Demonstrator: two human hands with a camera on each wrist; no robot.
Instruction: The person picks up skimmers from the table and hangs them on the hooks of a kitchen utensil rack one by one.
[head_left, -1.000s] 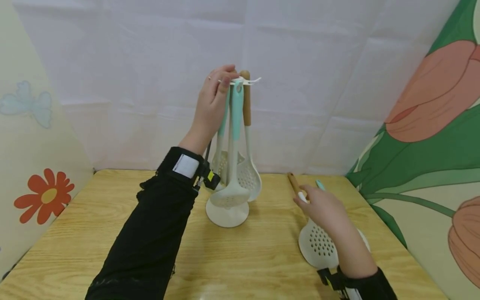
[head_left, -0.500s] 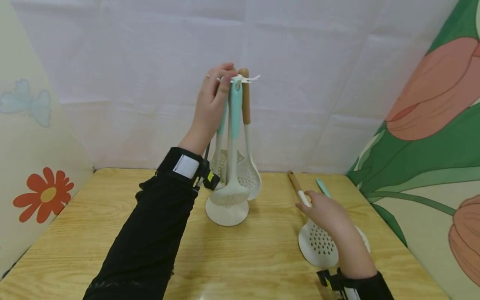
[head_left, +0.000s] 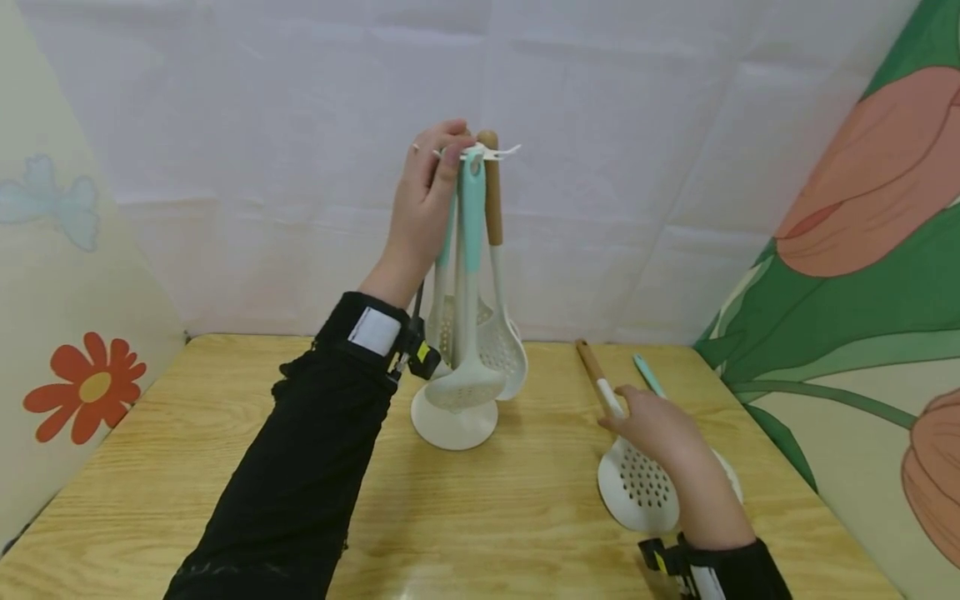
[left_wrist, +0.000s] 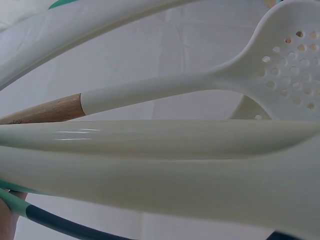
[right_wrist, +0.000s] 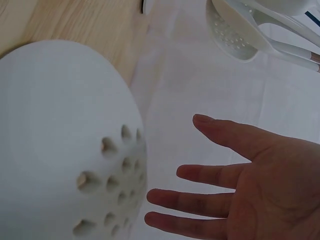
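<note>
Right hand (right_wrist: 260,185) open-fingered only from the right wrist view.

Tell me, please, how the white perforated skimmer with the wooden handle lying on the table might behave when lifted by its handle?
The white perforated skimmer with the wooden handle looks like rigid moulded plastic, so it probably stays stiff. Its broad holed head suggests it is light but head-heavy, likely dipping if gripped at the far end. The open right hand hovers over its handle; the smooth handle may slip slightly.
</note>
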